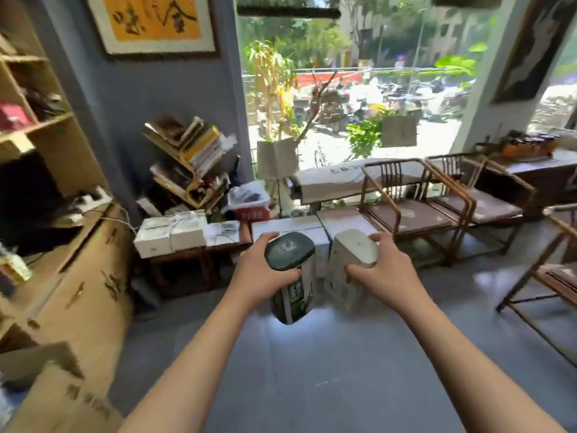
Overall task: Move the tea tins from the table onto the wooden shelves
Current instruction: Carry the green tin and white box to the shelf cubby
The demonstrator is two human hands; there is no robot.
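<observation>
Two bare forearms reach forward from the near edge, each ending in one tin held above the grey floor (312,370). Left hand (259,273) wraps a dark green tea tin (292,276), fingers curled round its lid rim. Right hand (379,270) clasps a pale grey tea tin (349,264) the same way. Wooden shelves (40,120) stand at far left. Two wooden armchairs (418,210) sit far right, before the window (359,89).

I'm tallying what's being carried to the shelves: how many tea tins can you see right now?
2. The dark green tin is in the left hand; the pale grey tin is in the right hand. Others may lie out of view.
</observation>
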